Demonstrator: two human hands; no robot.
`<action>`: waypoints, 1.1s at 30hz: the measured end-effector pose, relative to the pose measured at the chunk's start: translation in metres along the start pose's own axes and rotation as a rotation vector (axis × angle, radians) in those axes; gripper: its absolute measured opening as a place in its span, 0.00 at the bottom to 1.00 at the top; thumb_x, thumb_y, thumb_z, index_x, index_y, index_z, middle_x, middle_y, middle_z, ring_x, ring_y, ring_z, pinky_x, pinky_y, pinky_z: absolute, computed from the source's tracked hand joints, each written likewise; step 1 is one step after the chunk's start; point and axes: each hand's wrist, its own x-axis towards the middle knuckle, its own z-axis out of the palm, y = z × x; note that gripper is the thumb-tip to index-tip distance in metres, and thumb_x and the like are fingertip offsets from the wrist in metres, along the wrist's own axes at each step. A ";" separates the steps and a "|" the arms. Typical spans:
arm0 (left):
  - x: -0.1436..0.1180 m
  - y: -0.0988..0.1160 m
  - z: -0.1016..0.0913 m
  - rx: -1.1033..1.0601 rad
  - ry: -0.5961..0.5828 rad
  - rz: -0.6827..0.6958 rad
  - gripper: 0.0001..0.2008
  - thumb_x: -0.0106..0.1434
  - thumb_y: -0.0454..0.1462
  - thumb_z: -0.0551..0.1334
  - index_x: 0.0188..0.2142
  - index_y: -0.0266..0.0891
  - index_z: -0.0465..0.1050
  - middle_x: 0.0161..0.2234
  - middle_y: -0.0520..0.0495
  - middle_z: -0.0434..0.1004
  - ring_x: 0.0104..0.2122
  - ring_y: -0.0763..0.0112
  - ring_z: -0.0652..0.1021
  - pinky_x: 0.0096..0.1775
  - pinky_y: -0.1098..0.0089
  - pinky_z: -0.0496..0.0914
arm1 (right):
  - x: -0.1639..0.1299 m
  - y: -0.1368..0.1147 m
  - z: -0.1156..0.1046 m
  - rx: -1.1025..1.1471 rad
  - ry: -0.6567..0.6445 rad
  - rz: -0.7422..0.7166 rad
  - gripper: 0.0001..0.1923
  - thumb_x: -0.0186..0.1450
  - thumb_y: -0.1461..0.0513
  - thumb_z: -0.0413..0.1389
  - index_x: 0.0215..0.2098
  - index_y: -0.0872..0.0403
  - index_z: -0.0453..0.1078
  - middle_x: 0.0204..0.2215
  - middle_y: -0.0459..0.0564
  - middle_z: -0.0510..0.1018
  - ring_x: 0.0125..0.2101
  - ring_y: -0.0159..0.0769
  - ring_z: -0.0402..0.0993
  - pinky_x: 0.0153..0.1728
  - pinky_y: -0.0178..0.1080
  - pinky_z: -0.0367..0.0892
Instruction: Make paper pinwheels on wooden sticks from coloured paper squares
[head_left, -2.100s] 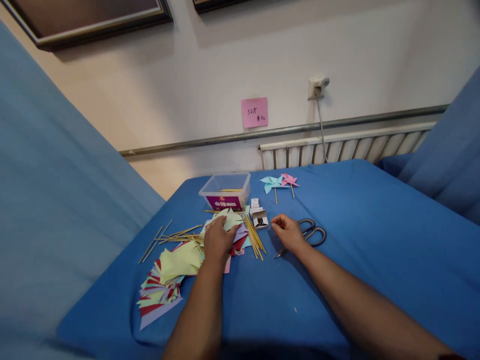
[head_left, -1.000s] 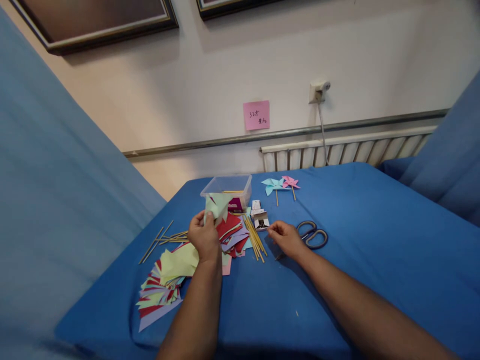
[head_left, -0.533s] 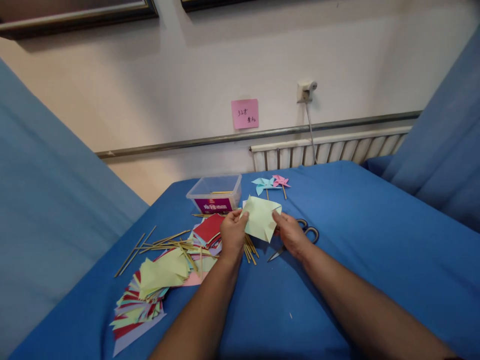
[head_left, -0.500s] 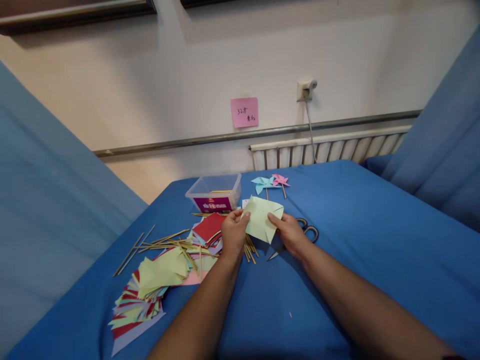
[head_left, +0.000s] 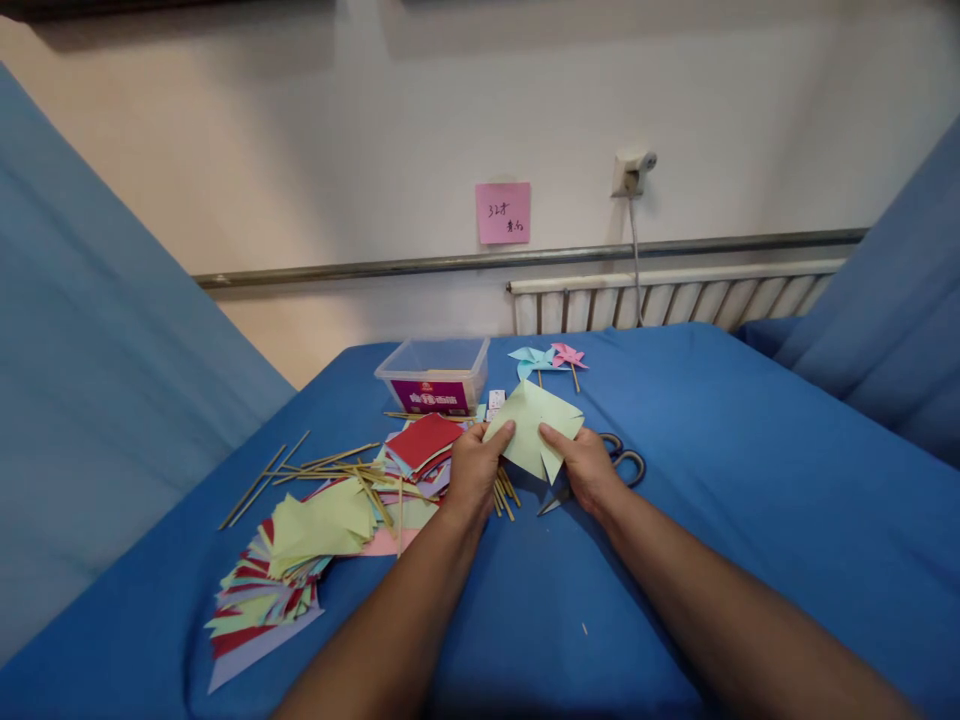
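Note:
Both hands hold one pale green paper sheet (head_left: 534, 432) with cut corners, just above the blue table (head_left: 750, 520). My left hand (head_left: 474, 470) pinches its left edge. My right hand (head_left: 585, 466) pinches its lower right edge. Under and left of my left hand lie wooden sticks (head_left: 504, 490) and a stack of coloured paper with a red sheet (head_left: 424, 440) on top. Scissors (head_left: 621, 466) lie partly hidden behind my right hand.
A clear plastic box (head_left: 435, 374) stands at the back, with a blue and a pink pinwheel (head_left: 547, 358) to its right. More coloured paper (head_left: 285, 570) fans out at the front left, with loose sticks (head_left: 315, 468) beyond it. A radiator (head_left: 675, 296) lines the wall.
My left hand lifted the green sheet off the pile and carried it right. My right hand then took hold of its other edge. Both hands now grip it.

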 end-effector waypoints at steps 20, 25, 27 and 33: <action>0.001 0.003 -0.003 -0.064 0.005 0.035 0.23 0.45 0.45 0.72 0.37 0.32 0.76 0.31 0.42 0.80 0.26 0.67 0.78 0.32 0.67 0.72 | 0.001 0.004 -0.002 -0.112 -0.011 -0.017 0.22 0.52 0.53 0.66 0.40 0.57 0.76 0.38 0.54 0.82 0.34 0.43 0.79 0.39 0.45 0.72; 0.004 0.002 -0.005 -0.047 0.025 0.025 0.23 0.43 0.45 0.73 0.35 0.32 0.75 0.30 0.42 0.80 0.26 0.67 0.77 0.31 0.68 0.71 | -0.002 0.001 0.001 -0.147 -0.005 -0.034 0.22 0.50 0.52 0.66 0.38 0.57 0.76 0.34 0.53 0.82 0.32 0.43 0.78 0.38 0.44 0.71; 0.005 0.002 -0.005 -0.036 0.035 0.023 0.23 0.43 0.45 0.72 0.34 0.32 0.74 0.29 0.43 0.79 0.25 0.68 0.77 0.30 0.69 0.70 | -0.001 0.001 0.001 -0.144 -0.006 -0.049 0.21 0.49 0.52 0.66 0.37 0.56 0.76 0.34 0.52 0.82 0.32 0.42 0.78 0.39 0.44 0.71; 0.003 0.006 -0.004 0.039 0.232 0.127 0.20 0.43 0.42 0.72 0.34 0.34 0.73 0.27 0.48 0.77 0.25 0.73 0.75 0.28 0.74 0.66 | 0.007 -0.005 -0.004 -0.307 0.205 -0.271 0.18 0.50 0.54 0.64 0.36 0.54 0.74 0.36 0.51 0.81 0.36 0.42 0.76 0.42 0.45 0.68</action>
